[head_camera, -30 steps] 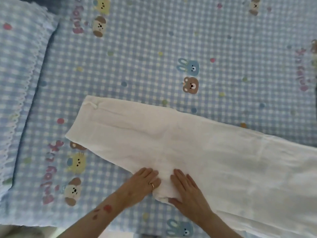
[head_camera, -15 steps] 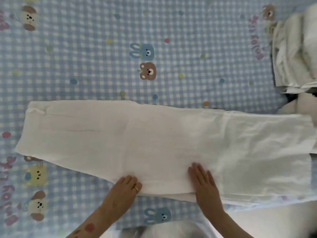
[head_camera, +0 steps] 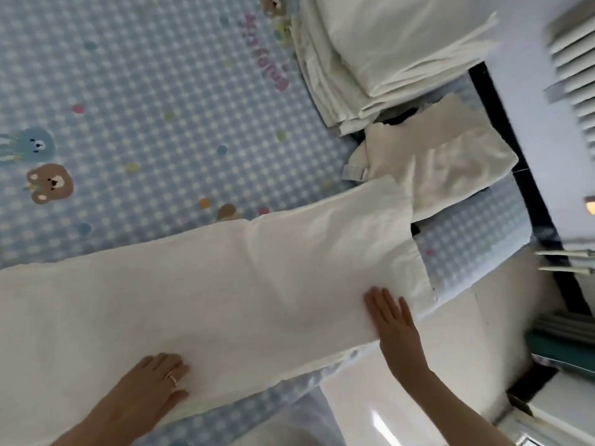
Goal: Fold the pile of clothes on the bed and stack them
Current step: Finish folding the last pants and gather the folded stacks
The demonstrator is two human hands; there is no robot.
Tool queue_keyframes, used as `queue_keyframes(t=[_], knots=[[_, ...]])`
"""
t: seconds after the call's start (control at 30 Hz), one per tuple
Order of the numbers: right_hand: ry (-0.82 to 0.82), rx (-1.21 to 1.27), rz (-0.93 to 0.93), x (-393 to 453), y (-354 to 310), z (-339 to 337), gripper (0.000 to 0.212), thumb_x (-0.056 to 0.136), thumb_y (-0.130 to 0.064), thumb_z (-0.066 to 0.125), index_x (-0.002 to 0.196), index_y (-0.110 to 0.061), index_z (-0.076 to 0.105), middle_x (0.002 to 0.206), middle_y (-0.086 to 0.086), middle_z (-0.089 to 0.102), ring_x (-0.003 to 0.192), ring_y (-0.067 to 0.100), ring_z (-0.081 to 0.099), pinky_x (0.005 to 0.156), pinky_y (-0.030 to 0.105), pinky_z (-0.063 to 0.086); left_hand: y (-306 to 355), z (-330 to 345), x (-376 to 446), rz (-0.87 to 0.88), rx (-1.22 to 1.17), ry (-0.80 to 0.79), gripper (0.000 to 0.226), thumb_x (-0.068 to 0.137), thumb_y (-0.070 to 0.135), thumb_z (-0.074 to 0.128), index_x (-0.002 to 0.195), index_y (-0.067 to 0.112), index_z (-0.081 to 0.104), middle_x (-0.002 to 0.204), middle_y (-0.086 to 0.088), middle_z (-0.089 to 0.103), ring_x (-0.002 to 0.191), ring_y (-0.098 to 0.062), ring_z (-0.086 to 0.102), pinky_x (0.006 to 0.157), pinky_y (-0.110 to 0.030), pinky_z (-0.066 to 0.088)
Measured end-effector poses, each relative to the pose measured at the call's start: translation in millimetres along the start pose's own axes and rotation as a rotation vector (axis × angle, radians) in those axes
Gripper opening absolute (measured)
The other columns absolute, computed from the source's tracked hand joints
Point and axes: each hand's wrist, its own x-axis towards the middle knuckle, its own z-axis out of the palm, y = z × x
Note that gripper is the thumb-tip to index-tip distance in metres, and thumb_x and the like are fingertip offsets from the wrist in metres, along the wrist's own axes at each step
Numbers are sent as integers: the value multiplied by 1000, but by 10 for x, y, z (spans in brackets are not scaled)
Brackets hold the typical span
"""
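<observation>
One pair of white trousers (head_camera: pixel 225 284) lies flat along the near edge of the bed (head_camera: pixel 145 107), hems twd the right. Left hand (head_camera: pixel 151 391) & right hand (head_camera: pixel 394 326) both open, palms pressing the cloth, gripping nothing. Looks thin, soft, light; prob best pinched at the hem corners. Further right: one stack of folded whites (head_camera: pixel 370 59), one crumpled cream garment (head_camera: pixel 444 169).

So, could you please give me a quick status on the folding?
Both hands flat and open on white trousers: left hand, right hand. Trousers laid out, unfolded crosswise. Folded stack beyond. Nothing obstructing.
</observation>
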Motion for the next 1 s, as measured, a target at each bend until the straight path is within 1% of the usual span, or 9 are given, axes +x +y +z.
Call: queue_keyframes(t=[0.17, 0.27, 0.33, 0.47, 0.53, 0.63, 0.77, 0.87, 1.0], knots=[[9, 84, -89, -156, 534, 57, 85, 59, 16, 32, 138, -13, 49, 147, 4, 43, 138, 18, 30, 113, 40, 20, 651, -497, 1763, -25, -104, 242, 66, 101, 40, 17, 106, 1, 69, 119, -19, 64, 102, -33, 65, 87, -38, 53], [91, 414, 326, -66, 905, 120, 90, 69, 25, 41, 149, -15, 28, 156, 3, 27, 143, 19, 24, 109, 42, 34, 870, -680, 2823, -180, -186, 236, 53, 93, 34, 51, 130, -4, 50, 135, -24, 49, 124, -39, 49, 103, -45, 42], [139, 693, 556, 97, 980, 145, 62, 94, 0, 43, 149, -20, 24, 152, -3, 32, 138, 18, 36, 101, 31, 40, 936, -770, 3387, -286, -298, 99, 69, 89, 39, 58, 141, 0, 35, 143, -19, 42, 132, -35, 39, 110, -44, 32], [36, 887, 535, 421, 954, 202, 59, 93, -33, 57, 145, -21, 33, 134, -12, 49, 120, 8, 46, 102, 30, 38, 996, -839, 4092, -431, -545, -250, 62, 79, 52, 66, 123, 11, 49, 119, -7, 59, 110, -27, 57, 91, -40, 46], [-57, 1067, 553, 505, 1006, 186, 57, 84, -37, 68, 135, -27, 43, 118, -22, 56, 104, -4, 53, 96, 32, 44, 988, -889, 4170, -454, -772, -290, 42, 80, 35, 72, 111, 13, 55, 107, -4, 64, 96, -22, 62, 80, -36, 51], [-136, 1257, 569, 551, 1210, 171, 46, 77, -38, 74, 119, -36, 53, 103, -22, 62, 101, 5, 59, 91, 31, 47, 900, -1020, 4148, -404, -951, -306, 28, 79, 16, 72, 102, 25, 61, 101, 5, 70, 91, -14, 67, 74, -27, 51], [-84, 1323, 463, 593, 1339, 76, 20, 77, -35, 72, 92, -38, 59, 88, -14, 65, 80, 4, 62, 69, 18, 48, 890, -1112, 4185, -361, -947, -484, 32, 81, 14, 72, 108, 29, 62, 102, 9, 72, 98, -13, 66, 84, -28, 51], [-25, 1304, 370, 629, 1353, 58, 20, 78, -29, 74, 90, -26, 58, 97, -8, 58, 90, 11, 57, 81, 22, 47, 985, -1072, 4302, -400, -905, -506, 54, 79, 14, 73, 128, 19, 51, 121, 0, 63, 111, -20, 59, 102, -42, 44], [-127, 1304, 326, 612, 1384, -31, 19, 78, -45, 66, 82, -35, 51, 81, -18, 60, 73, -2, 55, 68, 12, 45, 985, -1165, 4330, -417, -940, -460, 57, 75, 12, 77, 126, 25, 53, 115, 3, 67, 105, -17, 65, 96, -40, 49]])
